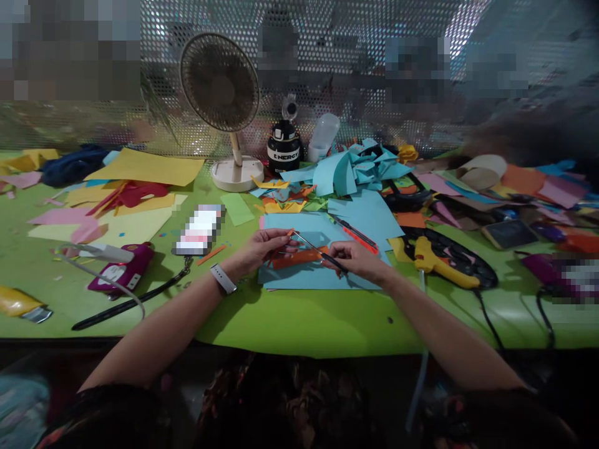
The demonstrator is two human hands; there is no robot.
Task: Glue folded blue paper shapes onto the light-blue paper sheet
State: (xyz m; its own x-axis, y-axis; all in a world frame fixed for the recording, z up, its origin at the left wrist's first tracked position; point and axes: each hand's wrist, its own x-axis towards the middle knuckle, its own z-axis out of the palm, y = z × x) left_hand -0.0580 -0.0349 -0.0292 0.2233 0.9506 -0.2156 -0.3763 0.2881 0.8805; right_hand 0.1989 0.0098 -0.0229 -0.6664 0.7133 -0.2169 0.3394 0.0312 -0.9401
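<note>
My right hand [349, 259] is closed round the dark handles of a pair of scissors [331, 258]. Their slim metal blades point up and left toward my left hand [271, 246], which pinches a small piece of orange paper [292, 232] near the tips. Below the blades an orange paper strip [299, 257] lies over light blue sheets [322, 279]. A red-orange and black utility knife [354, 233] rests on the blue paper beyond my right hand.
A fan [236, 171], a black jar [283, 153] and heaped blue paper scraps [360, 165] stand along the back. Left are a phone [200, 229] and purple device [122, 268]; right, a yellow glue gun [442, 265] with its cord. Scraps cover both sides of the green table [299, 318].
</note>
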